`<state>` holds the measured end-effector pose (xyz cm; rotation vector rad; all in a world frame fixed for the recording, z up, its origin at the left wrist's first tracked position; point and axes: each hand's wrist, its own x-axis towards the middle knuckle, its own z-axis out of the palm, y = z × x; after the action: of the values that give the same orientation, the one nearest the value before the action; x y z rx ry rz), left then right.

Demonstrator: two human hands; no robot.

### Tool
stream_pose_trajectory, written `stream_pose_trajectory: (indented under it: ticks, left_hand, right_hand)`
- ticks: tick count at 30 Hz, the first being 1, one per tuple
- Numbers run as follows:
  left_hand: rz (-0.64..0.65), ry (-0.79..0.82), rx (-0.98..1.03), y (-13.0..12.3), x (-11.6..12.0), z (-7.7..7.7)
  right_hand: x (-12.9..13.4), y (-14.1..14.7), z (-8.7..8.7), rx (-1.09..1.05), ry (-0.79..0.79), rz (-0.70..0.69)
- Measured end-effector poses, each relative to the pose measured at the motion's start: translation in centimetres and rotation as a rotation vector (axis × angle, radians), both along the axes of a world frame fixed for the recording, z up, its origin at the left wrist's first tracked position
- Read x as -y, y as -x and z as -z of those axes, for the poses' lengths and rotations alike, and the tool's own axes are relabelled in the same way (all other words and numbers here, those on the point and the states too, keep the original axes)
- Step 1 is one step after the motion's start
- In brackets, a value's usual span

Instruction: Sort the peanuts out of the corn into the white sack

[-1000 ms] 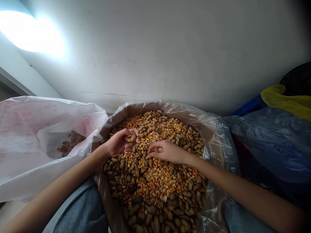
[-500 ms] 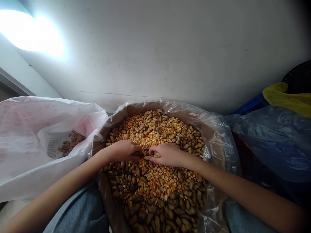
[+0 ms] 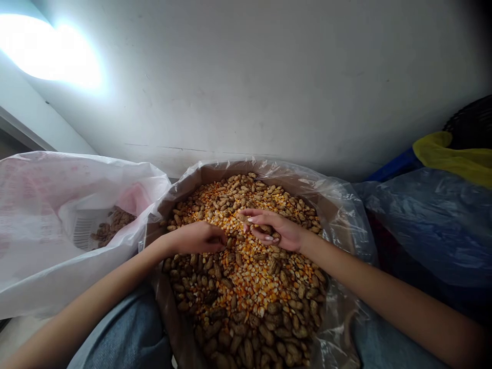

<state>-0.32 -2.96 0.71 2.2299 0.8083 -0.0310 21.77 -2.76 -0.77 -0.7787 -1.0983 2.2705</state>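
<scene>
A large sack (image 3: 348, 215) lined with clear plastic holds orange and yellow corn kernels (image 3: 253, 287) mixed with unshelled peanuts (image 3: 265, 335). Over the middle of the mix, my right hand (image 3: 274, 229) is turned partly palm up, its fingers curled around several peanuts (image 3: 265, 229). My left hand (image 3: 202, 237) is just left of it, low over the corn and peanuts, with its fingers curled closed; whatever they hold, if anything, is hidden. A small gap separates the two hands.
On the left a white plastic bag (image 3: 34, 220) stands open with brown clumps (image 3: 115, 225) inside. To the right lie a bluish plastic bag (image 3: 442, 220), a yellow cloth or bag (image 3: 457, 156) and a dark basket (image 3: 471, 123). A pale wall (image 3: 246, 87) rises behind the sack.
My right hand has moved up and to the right, away from my left hand, and rolled over so that the peanuts in it show. My left hand has barely moved.
</scene>
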Motion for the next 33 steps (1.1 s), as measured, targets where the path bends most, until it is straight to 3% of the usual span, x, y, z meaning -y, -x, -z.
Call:
stream_pose_trajectory:
  ticks: [4, 6, 9, 12, 14, 16, 20, 23, 28, 33]
  left_hand:
    - [-0.409, 0.646, 0.444, 0.2, -0.3, -0.3]
    - [-0.529, 0.891, 0.645, 0.3, -0.3, -0.4]
    - [-0.564, 1.1, 0.788, 0.3, -0.5, -0.4]
    - [-0.555, 1.134, 0.792, 0.5, -0.7, -0.3]
    - [-0.544, 1.022, 0.71, 0.5, -0.7, -0.3]
    - [-0.464, 0.767, 0.53, 0.5, -0.5, -0.3]
    - [-0.053, 0.157, 0.015, 0.5, -0.1, 0.0]
    - [0.107, -0.127, -0.236, 0.6, 0.3, 0.3]
    - [0.177, -0.344, -0.333, 0.2, 0.8, 0.5]
    - [0.184, -0.371, -0.301, -0.2, 0.8, 0.8]
  right_hand:
    - [-0.2, -0.1, 0.2, -0.181, 0.114, 0.029]
    - [-0.2, 0.0, 0.2, -0.212, 0.125, 0.037]
    - [-0.1, 0.2, 0.2, -0.113, 0.09, 0.001]
    - [0.3, 0.5, 0.1, 0.245, -0.098, -0.113]
    - [0.6, 0.8, -0.3, 0.502, -0.341, -0.222]
    - [1.1, 1.2, -1.0, 0.688, -0.621, -0.322]
    - [2.3, 2.0, -1.9, 0.941, -1.007, -0.505]
    - [2.8, 2.5, -1.6, 1.072, -1.18, -0.601]
    - [2.9, 2.9, -0.9, 1.169, -1.333, -0.65]
    - [3.0, 3.2, -0.9, 1.195, -1.374, -0.654]
